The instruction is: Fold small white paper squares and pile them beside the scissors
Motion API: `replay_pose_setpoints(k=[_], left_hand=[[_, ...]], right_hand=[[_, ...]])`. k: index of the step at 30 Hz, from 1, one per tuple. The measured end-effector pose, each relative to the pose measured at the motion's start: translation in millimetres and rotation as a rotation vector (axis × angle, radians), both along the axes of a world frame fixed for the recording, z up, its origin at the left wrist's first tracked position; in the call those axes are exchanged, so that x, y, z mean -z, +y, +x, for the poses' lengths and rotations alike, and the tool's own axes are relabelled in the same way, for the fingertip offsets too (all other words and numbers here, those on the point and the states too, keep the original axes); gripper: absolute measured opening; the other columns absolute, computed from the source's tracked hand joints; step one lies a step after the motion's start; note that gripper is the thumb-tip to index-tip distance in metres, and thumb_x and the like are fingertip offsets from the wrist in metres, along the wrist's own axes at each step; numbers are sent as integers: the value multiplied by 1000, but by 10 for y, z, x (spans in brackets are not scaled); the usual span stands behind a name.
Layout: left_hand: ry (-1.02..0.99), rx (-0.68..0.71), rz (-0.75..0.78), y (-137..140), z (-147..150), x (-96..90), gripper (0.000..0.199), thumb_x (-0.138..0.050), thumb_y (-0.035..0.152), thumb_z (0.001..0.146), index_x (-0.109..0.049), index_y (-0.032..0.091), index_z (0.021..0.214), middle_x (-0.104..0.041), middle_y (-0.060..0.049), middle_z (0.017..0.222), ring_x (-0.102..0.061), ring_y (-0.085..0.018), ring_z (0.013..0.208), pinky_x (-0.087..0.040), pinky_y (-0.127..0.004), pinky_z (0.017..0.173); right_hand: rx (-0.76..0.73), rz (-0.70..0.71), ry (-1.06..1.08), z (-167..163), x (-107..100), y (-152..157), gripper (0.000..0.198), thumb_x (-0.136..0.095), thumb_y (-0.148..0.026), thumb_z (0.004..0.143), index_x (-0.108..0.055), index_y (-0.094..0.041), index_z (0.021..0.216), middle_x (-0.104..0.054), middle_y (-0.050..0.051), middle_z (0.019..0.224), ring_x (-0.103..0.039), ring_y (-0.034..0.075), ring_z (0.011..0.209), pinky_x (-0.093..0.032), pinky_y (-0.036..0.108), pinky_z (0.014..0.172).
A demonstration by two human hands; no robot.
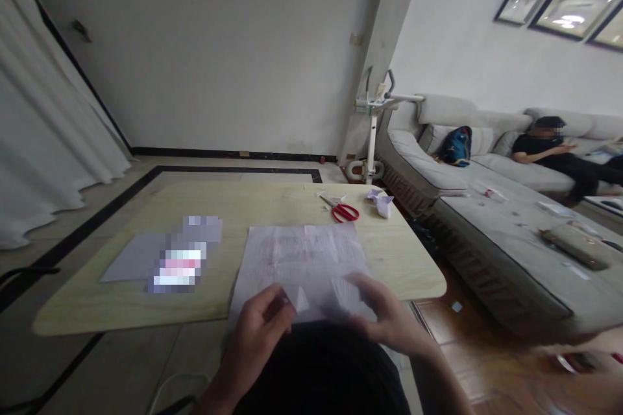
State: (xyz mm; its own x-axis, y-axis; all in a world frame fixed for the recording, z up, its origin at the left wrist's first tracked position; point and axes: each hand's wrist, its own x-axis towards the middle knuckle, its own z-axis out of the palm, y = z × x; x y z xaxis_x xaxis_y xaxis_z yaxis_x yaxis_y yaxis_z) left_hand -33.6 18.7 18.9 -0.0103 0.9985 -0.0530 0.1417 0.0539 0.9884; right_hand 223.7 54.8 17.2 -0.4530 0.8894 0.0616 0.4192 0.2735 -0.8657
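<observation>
Curtain cloth point(48, 110) hangs at the far left, beyond the pale wooden table point(233, 201). On the table's left part lies a plain pale sheet point(129, 256), its length running from lower left toward upper right, with a pixelated bright item point(180, 266) over its right side. Next comes the left hand point(265, 318), thumb and forefinger drawn together on a small white paper piece point(301, 300), whose narrow tip points up and away from the wearer. Behind it, a large creased sheet point(292, 249) covers the near middle of the table and reaches its front edge. Red-handled scissors point(344, 211) lie past that sheet, blades toward the upper left, handles toward the lower right. Nearer the wearer, a folded paper point(344, 296) (blurred, though fine ridges show along it) leans away and slightly left, gripped between the thumb and fingers of the right hand point(387, 318). The two hands stand apart above the creased sheet. A purple folded paper point(382, 203) lies near the table's far right corner. Farther right, a blue backpack point(457, 146) and a seated person point(545, 146) are on the grey sofa point(501, 240).
</observation>
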Motion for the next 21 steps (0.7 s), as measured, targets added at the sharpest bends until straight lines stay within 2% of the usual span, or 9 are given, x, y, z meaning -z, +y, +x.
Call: replay_pose_setpoints(k=[3, 8, 15, 21], left_hand=[[63, 35, -14, -12, -6, -11, 21, -57, 30, 81, -51, 20, 64, -48, 6, 55, -48, -12, 53, -35, -21, 51], [121, 104, -57, -16, 2, -63, 17, -55, 31, 82, -57, 18, 71, -50, 6, 58, -50, -13, 55, -36, -21, 50], [80, 104, -98, 3, 3, -68, 17, -58, 33, 81, -65, 17, 78, -54, 4, 59, -52, -13, 53, -38, -21, 48], [59, 75, -117, 18, 0, -37, 20, -62, 34, 79, -70, 16, 81, -57, 2, 57, -52, -14, 51, -38, -21, 46]], right_hand=[[-47, 9, -44, -55, -61, -32, 54, -71, -32, 77, -59, -21, 129, -61, 12, 130, -57, 32, 118, -46, 47, 101], [-107, 8, -36, -121, -179, -69, 49, -69, -28, 76, -62, -21, 125, -65, 10, 123, -60, 30, 112, -50, 42, 96], [-102, -14, 3, -154, -118, -83, 50, -68, -28, 76, -61, -23, 125, -65, 9, 120, -62, 28, 107, -52, 40, 93], [-97, -62, 35, -220, -103, -107, 48, -65, -26, 75, -62, -23, 123, -65, 9, 118, -65, 26, 94, -56, 38, 82]])
